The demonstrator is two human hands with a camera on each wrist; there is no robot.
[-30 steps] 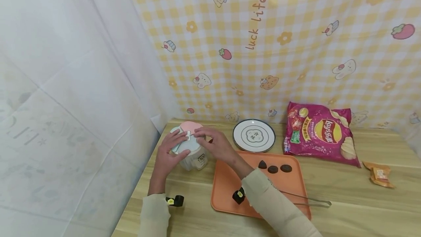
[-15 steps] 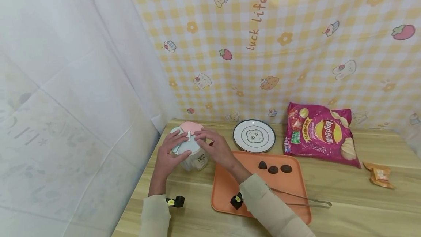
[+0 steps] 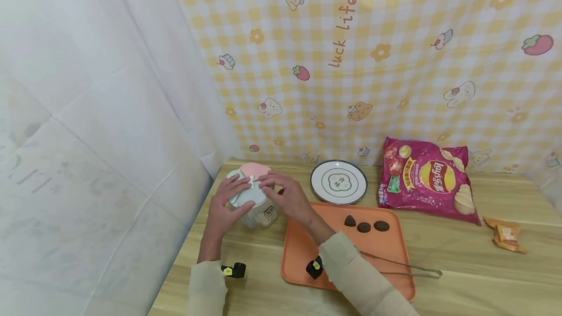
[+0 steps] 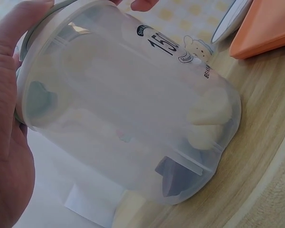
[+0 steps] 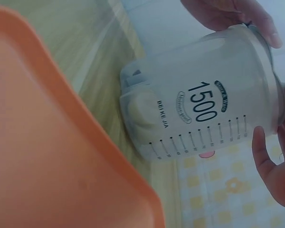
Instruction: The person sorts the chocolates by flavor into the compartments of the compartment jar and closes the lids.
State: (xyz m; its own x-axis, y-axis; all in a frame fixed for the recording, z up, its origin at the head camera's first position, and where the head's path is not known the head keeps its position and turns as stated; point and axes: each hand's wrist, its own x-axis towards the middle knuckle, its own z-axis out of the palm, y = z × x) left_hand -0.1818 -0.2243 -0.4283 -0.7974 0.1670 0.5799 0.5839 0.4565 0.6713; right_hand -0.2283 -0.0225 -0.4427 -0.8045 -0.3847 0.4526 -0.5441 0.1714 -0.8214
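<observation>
While the left hand (image 3: 224, 208) grips the lid (image 3: 248, 196), thumb and fingers spread across it, the right hand (image 3: 288, 198) holds its other edge. Under it, the translucent jar (image 3: 261, 215) stands on the bench (image 3: 261, 260), beside the orange tray (image 3: 300, 243)

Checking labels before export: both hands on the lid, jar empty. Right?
No: the jar isn't empty; the left wrist view shows pale pieces and a dark piece at its bottom. Left hand and right hand on the lid: correct.
</observation>
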